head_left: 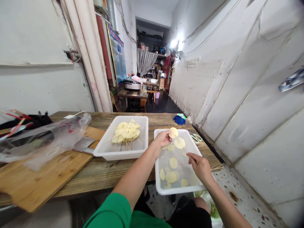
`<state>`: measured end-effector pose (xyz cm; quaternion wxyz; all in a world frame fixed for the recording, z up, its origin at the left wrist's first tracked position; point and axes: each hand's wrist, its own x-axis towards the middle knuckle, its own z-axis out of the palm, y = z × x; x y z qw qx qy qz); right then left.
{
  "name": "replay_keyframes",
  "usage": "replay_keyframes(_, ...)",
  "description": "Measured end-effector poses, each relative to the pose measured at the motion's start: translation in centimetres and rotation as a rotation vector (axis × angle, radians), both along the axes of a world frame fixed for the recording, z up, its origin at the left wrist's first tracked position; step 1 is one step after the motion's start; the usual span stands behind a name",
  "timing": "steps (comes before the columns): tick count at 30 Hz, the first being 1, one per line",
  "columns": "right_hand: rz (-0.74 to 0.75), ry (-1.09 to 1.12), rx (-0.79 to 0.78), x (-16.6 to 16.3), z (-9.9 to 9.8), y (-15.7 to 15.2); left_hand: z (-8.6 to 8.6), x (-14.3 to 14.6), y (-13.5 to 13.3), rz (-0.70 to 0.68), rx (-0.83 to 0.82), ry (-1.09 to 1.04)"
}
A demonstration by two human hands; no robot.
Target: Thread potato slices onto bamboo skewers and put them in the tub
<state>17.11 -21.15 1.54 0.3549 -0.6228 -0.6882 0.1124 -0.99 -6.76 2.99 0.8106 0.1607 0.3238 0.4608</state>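
Over the right-hand white tray (158, 177), my left hand (163, 139) pinches a thin, pale yellow potato slice (173, 132). My right hand (199, 164) is closed on the lower end of a thin wooden skewer (184, 150). Another round slice (179, 142) is on that skewer, just below the slice in my left fingers. Whether the skewer passes through the upper slice is too small to tell. Several loose slices (173, 163) lie in the tray beneath my hands. The left-hand white tray (104, 151) holds a pile of skewered potato slices (127, 130).
A cutting board (47, 177) with a cleaver (83, 144) and a clear plastic bag (59, 133) lies at the left. Green-handled scissors (196, 138) and a blue cloth (179, 119) are by the right tray, which overhangs the table's (99, 177) front edge. A wall stands close on the right.
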Motion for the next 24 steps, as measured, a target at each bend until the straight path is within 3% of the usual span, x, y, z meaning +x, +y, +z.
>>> replay_keyframes(3,0.007,0.004,-0.043,0.1,-0.1,0.1,0.1,0.1,-0.4,-0.001,0.075,-0.04)
replay_keyframes(8,0.033,0.006,-0.062,0.1,0.1,0.1,-0.1,0.5,-0.5,0.149,0.206,0.056)
replay_keyframes(19,0.029,-0.068,0.023,-0.1,0.2,-0.2,-0.4,1.1,-0.3,0.323,0.0,0.322)
replay_keyframes(22,0.052,0.047,-0.037,-0.2,0.3,0.0,-0.8,1.3,-0.2,0.353,0.101,0.381)
replay_keyframes(24,0.071,0.243,-0.164,-0.2,0.7,0.1,-1.0,1.4,0.0,0.365,0.2,0.403)
